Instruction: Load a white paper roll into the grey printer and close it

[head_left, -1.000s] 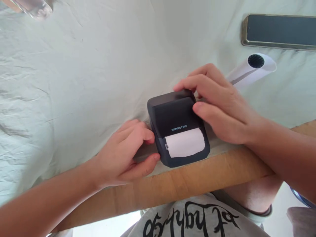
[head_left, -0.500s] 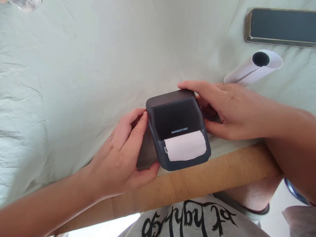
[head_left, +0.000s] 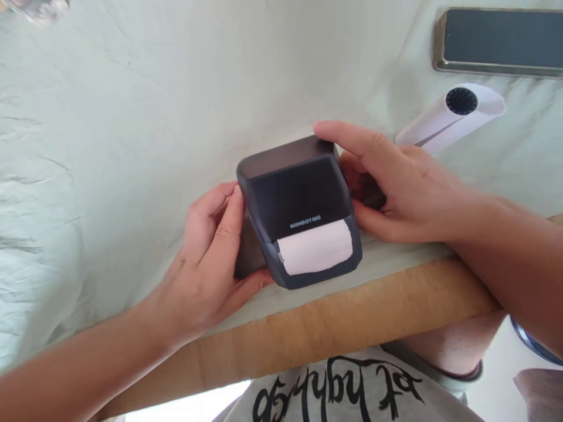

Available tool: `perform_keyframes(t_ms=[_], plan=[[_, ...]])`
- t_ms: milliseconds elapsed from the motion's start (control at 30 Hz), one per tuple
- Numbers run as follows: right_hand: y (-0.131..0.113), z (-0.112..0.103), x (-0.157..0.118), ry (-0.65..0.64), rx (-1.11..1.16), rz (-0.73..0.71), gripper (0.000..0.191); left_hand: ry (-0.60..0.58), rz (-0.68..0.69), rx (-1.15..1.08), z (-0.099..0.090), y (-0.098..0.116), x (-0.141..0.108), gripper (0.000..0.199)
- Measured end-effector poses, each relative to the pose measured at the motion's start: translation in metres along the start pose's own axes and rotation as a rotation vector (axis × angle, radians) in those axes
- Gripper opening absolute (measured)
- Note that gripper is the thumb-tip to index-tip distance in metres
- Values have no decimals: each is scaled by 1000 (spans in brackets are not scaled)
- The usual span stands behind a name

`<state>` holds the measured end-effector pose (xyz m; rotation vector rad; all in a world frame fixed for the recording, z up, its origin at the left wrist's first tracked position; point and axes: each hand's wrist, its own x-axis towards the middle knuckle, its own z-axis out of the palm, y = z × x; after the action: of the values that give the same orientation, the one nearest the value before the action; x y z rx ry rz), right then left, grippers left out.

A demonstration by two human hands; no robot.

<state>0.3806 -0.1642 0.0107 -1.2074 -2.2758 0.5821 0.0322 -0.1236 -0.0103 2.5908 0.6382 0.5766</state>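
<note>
At the near side of the cloth (head_left: 176, 117), head view: one dark printer (head_left: 299, 196), marked "NIIMBOT", a torn-edged white paper (head_left: 316, 249) lying out of its slot, clamped between left hand (head_left: 206, 252) and right hand (head_left: 409, 187), fingers against its sides. Beyond, one white roll (head_left: 431, 129) containing a black core (head_left: 461, 101), near a dark slab (head_left: 505, 41); black script on the shirt (head_left: 325, 398), upside down. Against the preceding frame, printer shifted left and farther from the wooden edge (head_left: 329, 322).

Matt dark plastic printer (head_left: 300, 190); smooth white paper (head_left: 315, 247); wrinkled cloth (head_left: 145, 105).
</note>
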Motion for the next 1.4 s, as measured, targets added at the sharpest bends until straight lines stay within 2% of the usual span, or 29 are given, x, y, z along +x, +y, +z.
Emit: perform_keyframes(t_ms=[67, 167, 233, 300, 367, 433, 733, 967, 1100, 1200, 1300, 1400], plan=[[-1, 2, 2, -2, 3, 37, 85, 13, -82, -11, 1, 3, -1, 109], [1, 3, 1, 7, 20, 37, 83, 12, -224, -144, 5, 4, -2, 111], [4, 3, 0, 17, 12, -11, 85, 124, -207, -360, 6, 0, -1, 110], [6, 3, -1, 21, 7, -32, 85, 240, -200, -564, 5, -7, 0, 90], [8, 3, -2, 21, 19, -15, 85, 257, -290, -670, 3, -12, 2, 66], [8, 4, -2, 13, 37, 16, 86, 258, -335, -703, 1, -14, 5, 53], [6, 2, -2, -3, 32, 68, 86, 306, -274, -725, 2, -10, 12, 45], [9, 2, -2, -6, -4, 10, 82, 324, -234, -677, 1, -8, 21, 42], [9, 2, -2, 5, 3, -6, 84, 323, -364, -636, -1, 3, 22, 20], [7, 2, -1, -10, 16, 16, 82, 264, -391, -584, -4, 9, 20, 3], [6, 3, 0, 3, 30, 38, 81, 196, -346, -462, -6, 9, 17, 9], [5, 2, -1, 4, 35, 54, 81, 142, -230, -306, -9, 11, 16, 21]])
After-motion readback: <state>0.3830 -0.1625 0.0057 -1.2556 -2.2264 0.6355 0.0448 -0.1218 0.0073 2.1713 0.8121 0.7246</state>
